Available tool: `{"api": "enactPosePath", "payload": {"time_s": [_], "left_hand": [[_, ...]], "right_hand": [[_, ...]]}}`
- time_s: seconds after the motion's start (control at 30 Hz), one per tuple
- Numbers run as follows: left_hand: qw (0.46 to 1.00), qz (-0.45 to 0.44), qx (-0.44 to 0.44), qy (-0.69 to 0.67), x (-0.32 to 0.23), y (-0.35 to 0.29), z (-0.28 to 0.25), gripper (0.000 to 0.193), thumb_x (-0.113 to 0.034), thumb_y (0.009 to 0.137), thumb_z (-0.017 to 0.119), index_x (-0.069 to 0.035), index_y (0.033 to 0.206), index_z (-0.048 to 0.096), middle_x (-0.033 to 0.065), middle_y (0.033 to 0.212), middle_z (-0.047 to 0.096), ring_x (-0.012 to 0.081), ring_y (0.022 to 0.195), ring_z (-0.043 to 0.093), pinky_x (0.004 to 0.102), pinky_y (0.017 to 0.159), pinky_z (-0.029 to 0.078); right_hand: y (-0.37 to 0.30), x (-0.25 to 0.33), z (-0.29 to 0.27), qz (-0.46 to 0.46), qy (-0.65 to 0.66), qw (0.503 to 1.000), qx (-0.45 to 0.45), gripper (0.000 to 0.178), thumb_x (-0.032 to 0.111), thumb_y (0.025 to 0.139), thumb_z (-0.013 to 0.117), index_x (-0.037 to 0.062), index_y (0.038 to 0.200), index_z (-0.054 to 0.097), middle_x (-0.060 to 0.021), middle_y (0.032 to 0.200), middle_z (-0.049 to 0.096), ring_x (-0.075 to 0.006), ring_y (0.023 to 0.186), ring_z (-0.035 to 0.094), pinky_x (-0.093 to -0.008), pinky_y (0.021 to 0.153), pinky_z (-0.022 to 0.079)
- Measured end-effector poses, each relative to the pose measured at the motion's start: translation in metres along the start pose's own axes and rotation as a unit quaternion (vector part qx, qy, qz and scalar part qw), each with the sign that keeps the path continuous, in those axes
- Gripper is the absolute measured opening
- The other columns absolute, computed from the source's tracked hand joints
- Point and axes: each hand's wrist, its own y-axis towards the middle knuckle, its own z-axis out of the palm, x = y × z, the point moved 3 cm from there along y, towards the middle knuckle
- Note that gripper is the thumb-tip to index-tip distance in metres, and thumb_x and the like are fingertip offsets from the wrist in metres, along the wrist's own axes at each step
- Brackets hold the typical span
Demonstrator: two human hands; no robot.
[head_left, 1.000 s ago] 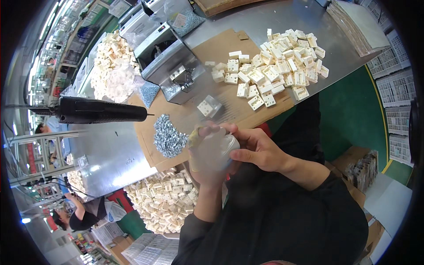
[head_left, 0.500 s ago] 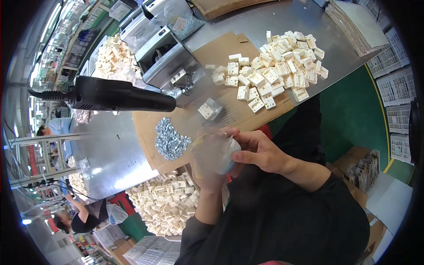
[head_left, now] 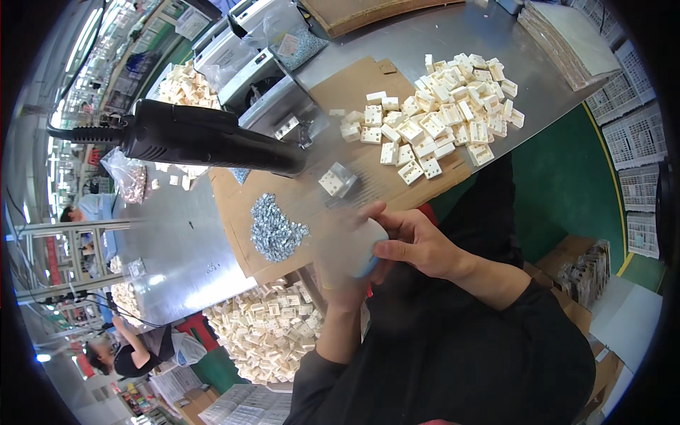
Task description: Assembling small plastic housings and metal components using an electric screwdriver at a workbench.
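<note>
My right hand (head_left: 421, 244) closes its thumb and fingers on a rounded white-and-blue object (head_left: 370, 244), held in front of my body. Opposite it, my left hand (head_left: 340, 280) is at the object's left side, its fingers lost in a hazy smear. Just beyond the hands, a white block with holes (head_left: 331, 183) sits at a clear holder (head_left: 347, 180) on the cardboard sheet (head_left: 237, 212). A heap of small silvery metal pieces (head_left: 275, 230) lies to the left of the hands.
A black corded power tool (head_left: 212, 138) hangs over the table's left part. Behind it stands a metal machine (head_left: 273, 99). White plastic blocks (head_left: 439, 117) are piled at right; a box of more (head_left: 265, 329) sits below the table edge. A person (head_left: 134, 350) is at far left.
The black tool has swung right and slightly nearer. My hands stay almost in place, with the white-and-blue object still between them.
</note>
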Motion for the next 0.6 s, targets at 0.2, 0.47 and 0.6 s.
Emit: {"api": "enactPosePath", "payload": {"time_s": [0.2,0.47,0.6], "left_hand": [[0.989,-0.061,-0.032,0.130,0.001,0.000,-0.001,0.069,-0.059,0.089,0.062,-0.007,0.133,0.052,0.0210,0.137,0.051,0.0427,0.129,0.049,0.0513,0.108,0.041],[0.999,-0.020,-0.043,0.027,0.014,-0.010,-0.007,0.084,-0.036,0.081,0.080,-0.005,0.146,0.037,0.0233,0.142,0.046,0.0386,0.130,0.049,0.0458,0.109,0.041],[0.994,-0.053,-0.075,0.062,0.015,-0.017,-0.007,0.082,-0.027,0.080,0.081,-0.004,0.146,0.037,0.0228,0.142,0.047,0.0346,0.130,0.050,0.0437,0.109,0.040]], "right_hand": [[0.001,0.001,-0.007,0.011,0.024,0.999,-0.024,0.036,0.017,0.097,0.064,-0.0046,0.125,0.057,-0.0081,0.116,0.065,-0.0113,0.107,0.061,-0.0278,0.092,0.050],[0.001,-0.001,-0.011,0.010,0.023,0.999,-0.048,0.033,0.019,0.097,0.064,-0.0038,0.120,0.059,-0.0072,0.109,0.067,-0.0098,0.099,0.064,-0.0257,0.087,0.052],[0.001,-0.001,-0.017,0.014,0.027,0.998,-0.060,0.033,0.019,0.097,0.065,-0.0041,0.119,0.058,-0.0079,0.107,0.068,-0.0099,0.098,0.064,-0.0258,0.085,0.053]]}}
